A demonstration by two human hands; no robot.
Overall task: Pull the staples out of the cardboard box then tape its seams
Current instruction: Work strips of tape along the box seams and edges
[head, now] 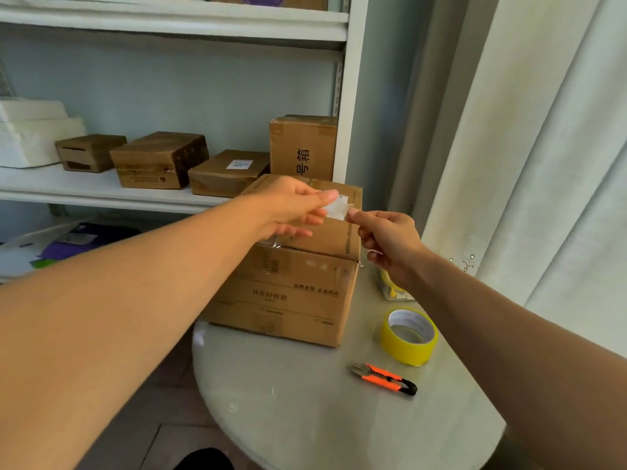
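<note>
The single head-worn view looks forward and down from above the person's outstretched arms, close over the round table (305, 401), facing the shelf unit (169, 195) and a curtain (543, 164) on the right.

Near half of the desk (288, 401) lies bare — open approach from the front. Tape roll (409, 335) and cutter (385, 378) occupy the right side. Cardboard box (288, 293) blocks the far edge, shelf post (353, 96) close behind; curtain (543, 147) bounds the right.

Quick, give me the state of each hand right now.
Left hand: pinching one end of a clear tape piece.
Right hand: pinching the other end of it.
</note>
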